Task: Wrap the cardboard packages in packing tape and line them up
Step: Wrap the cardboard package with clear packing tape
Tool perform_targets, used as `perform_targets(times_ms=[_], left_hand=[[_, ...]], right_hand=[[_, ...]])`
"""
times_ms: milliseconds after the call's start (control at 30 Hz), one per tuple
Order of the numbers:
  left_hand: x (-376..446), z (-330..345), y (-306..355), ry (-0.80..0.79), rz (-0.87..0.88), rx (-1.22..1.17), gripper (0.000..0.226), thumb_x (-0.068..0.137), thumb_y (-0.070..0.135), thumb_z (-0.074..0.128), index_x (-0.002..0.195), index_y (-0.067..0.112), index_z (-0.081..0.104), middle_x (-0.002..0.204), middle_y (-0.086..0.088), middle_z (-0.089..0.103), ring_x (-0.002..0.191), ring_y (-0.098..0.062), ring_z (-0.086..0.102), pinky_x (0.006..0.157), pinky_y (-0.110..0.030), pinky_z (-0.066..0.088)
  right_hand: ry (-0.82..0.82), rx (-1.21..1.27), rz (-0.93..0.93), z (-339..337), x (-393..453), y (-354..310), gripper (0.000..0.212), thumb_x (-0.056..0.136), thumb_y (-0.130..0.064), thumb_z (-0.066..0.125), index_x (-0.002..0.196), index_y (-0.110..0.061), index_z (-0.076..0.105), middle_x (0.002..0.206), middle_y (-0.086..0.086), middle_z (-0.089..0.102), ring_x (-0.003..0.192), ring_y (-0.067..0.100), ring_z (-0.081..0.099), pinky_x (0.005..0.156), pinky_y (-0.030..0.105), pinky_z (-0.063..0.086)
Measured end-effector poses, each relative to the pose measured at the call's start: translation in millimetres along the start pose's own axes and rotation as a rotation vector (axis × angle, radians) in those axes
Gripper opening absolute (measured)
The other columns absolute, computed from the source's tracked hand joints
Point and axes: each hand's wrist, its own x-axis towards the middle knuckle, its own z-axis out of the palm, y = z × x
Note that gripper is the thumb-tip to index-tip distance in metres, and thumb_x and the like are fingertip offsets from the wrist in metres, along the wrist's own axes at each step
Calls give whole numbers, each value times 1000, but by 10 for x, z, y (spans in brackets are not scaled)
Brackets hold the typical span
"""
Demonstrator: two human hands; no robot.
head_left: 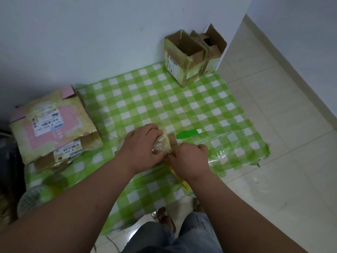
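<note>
Cardboard package (162, 143) gripped by both hands (mid-cloth (145, 92), edges well apart).

On the floor a cloth (145, 99) carries a small package (162, 143) at its middle, a cutter (187, 134) just right of it, stacked boxes (52, 125) at left and open boxes (189, 55) at the far wall.

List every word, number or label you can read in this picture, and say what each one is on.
"ISS": pale letters, turned sideways, on the pink panel of the pink box; the rest of the word is hidden.
White shipping label on that box: barcodes and print, too blurred to read.
Lower label on the same box: too blurred.
Label on the open box by the wall: too small to read.
</note>
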Motion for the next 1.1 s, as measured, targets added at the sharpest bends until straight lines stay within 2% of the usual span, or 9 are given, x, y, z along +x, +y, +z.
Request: perform_targets(times_ms=[67,167,300,367,433,567,733,800,1100], left_hand=[[-10,-22,-16,-16,-5,-1,72,76,59,68,139,29,49,144,15,38,132,-14,40,112,-41,28],[-21,-25,-15,-28,-31,22,80,72,66,67,143,34,45,147,19,35,136,-12,35,117,-43,18],[-78,51,-3,-39,-83,108,90,70,72,64,148,41,32,155,18,24,143,-15,21,120,-46,0],[-94,76,26,-40,-105,130,90,72,71,63,150,42,28,159,15,19,145,-16,17,120,-47,-2],[-68,52,39,-57,-126,130,88,74,69,63,150,42,27,160,13,20,145,-18,18,120,-48,1],[72,-111,63,-81,-174,70,88,76,62,67,151,37,29,160,9,23,146,-21,21,119,-53,9],[208,-178,156,-40,-268,-86,79,82,40,73,149,29,32,154,0,37,146,-20,25,119,-52,9],[235,-163,163,-92,-271,-47,71,86,39,69,148,29,35,159,1,28,149,-19,17,119,-52,7],[235,-137,140,-166,-248,-14,68,92,37,62,152,28,30,164,3,9,151,-16,2,120,-53,0]], right_hand=[[-28,74,6,23,-28,23,38,91,-57,46,105,-28,67,101,1,58,97,25,60,95,42,35],[-160,456,81,27,-76,98,41,88,-55,53,121,-34,64,108,2,48,104,27,58,94,40,47],[-264,842,84,31,-258,186,74,70,-48,54,142,-52,38,119,2,61,98,16,62,86,34,53],[-310,1002,99,42,-322,238,83,73,-40,60,145,-56,22,115,-7,64,97,10,64,76,25,53],[-321,1115,142,37,-339,286,76,84,-24,65,140,-54,23,104,-6,67,90,10,66,68,23,53],[-342,1174,181,-13,-341,301,42,90,-8,63,128,-21,52,109,12,69,95,25,67,82,42,56],[-319,1083,92,-117,-227,279,21,95,-21,61,116,-20,62,111,6,69,103,23,65,94,46,52],[-339,1064,84,-110,-221,284,19,96,-22,59,115,-19,63,111,6,69,105,23,65,96,45,51],[-274,1035,36,33,-290,332,12,99,-29,55,89,-24,58,83,-7,61,72,3,56,62,15,45]])
